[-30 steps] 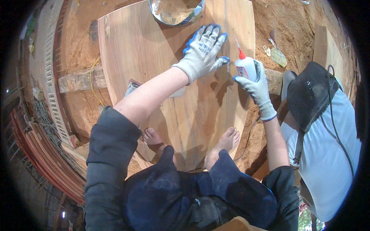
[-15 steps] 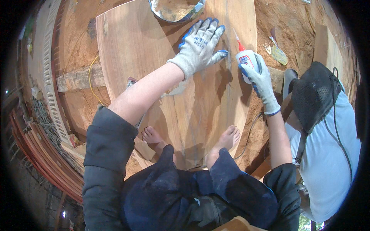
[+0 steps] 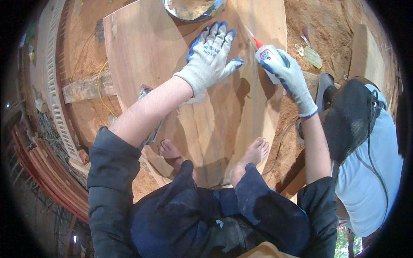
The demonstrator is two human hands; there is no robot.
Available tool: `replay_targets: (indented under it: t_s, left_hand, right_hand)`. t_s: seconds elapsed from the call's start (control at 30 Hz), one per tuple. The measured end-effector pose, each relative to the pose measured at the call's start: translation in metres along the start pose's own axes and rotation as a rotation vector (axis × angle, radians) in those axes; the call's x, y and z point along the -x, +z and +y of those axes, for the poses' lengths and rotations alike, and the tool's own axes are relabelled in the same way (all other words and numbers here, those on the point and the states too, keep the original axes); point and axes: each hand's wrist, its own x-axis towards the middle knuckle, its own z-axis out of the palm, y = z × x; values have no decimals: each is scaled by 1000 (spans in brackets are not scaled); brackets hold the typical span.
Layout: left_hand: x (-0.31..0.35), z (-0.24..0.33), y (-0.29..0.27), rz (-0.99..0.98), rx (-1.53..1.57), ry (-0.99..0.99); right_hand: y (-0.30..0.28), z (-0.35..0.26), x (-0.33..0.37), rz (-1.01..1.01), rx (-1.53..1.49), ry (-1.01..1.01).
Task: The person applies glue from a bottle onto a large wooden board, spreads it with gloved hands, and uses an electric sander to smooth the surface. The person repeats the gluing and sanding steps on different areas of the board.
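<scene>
My left hand point(image 3: 211, 58), in a grey knit glove with blue fingertips, lies open with its palm down on a broad wooden panel point(image 3: 142, 47). My right hand point(image 3: 294, 79), gloved alike, is closed around a white glue bottle point(image 3: 267, 55) with a red cap and a long thin nozzle. The bottle tilts so that its nozzle points up and left over the panel; whether the tip touches the wood I cannot tell. A dark seam line runs along the panel near the nozzle. Beyond my left fingers stands an open tub point(image 3: 193, 9) holding tan powder.
My bare feet point(image 3: 254, 154) rest on the near part of the panel. Partly hidden under my left forearm is a tool point(image 3: 148, 137). A person in a light blue garment point(image 3: 365, 172) is close at the right. Stacked reddish boards point(image 3: 51, 176) lie left; a yellow cord point(image 3: 100, 86) crosses the sawdust.
My left hand has slid a little left along the panel. The right hand has moved the bottle slightly up and left, tilting it more. The person at the right has shifted.
</scene>
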Motion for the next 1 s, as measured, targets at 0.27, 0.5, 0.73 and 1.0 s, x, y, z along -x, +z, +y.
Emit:
replay_targets:
  t_s: [0.27,0.5,0.73,1.0]
  left_hand:
    - [0,0,-2,-14,-21,4]
    - [3,-1,1,7,-3,8]
    - [3,-1,-7,-41,-4,10]
    - [-12,-22,-48,303,-137,63]
  right_hand:
    - [1,-3,-2,-6,0,29]
    - [4,-4,-1,-26,-8,64]
    - [6,5,9,-26,-113,31]
    - [12,26,21,60,-388,15]
